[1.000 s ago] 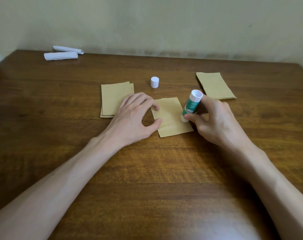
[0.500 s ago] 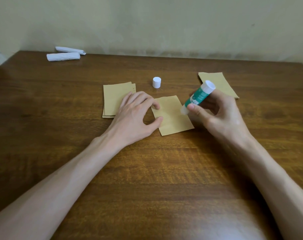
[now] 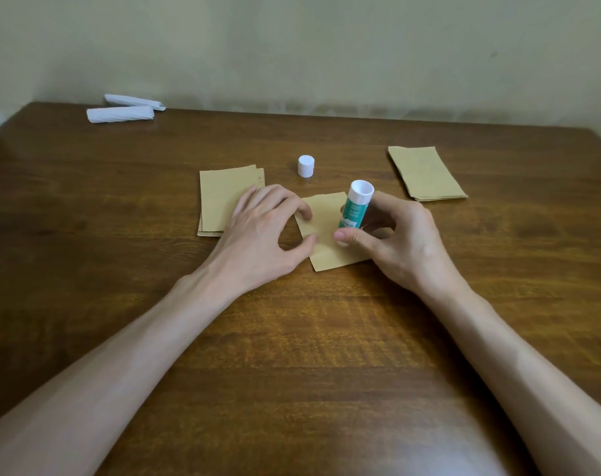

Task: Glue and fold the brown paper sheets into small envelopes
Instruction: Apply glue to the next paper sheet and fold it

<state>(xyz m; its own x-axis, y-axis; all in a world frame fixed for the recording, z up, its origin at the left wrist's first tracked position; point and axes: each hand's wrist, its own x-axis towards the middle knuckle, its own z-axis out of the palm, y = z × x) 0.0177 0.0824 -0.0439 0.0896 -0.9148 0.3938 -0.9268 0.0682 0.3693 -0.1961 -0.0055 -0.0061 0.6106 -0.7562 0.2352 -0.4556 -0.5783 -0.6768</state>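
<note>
Head view: a single brown paper sheet (image 3: 330, 250) lies flat near the middle of the wooden tabletop (image 3: 292, 355), turned a little off square. The left hand (image 3: 261, 235) is spread and arched over the sheet's left edge, with the index fingertip and thumb tip pressing the paper down and nothing gripped. The right hand (image 3: 402, 242) grips a green and white glue stick (image 3: 355, 207) between thumb and curled fingers. The stick stands nearly upright with its white base end uppermost and its lower end down at the sheet's right part; the tip is hidden behind the thumb, so whether it touches the paper cannot be told. The small white cap (image 3: 306, 165) stands by itself on the tabletop just beyond the sheet, apart from both hands. A stack of brown sheets (image 3: 223, 197) lies to the left, its near right corner covered by the left hand. A second stack of brown paper (image 3: 426, 173) lies well apart to the right, beyond the right hand. Two white rolled bundles (image 3: 120, 114) lie side by side at the far left edge of the tabletop, near the pale wall (image 3: 309, 46)
</note>
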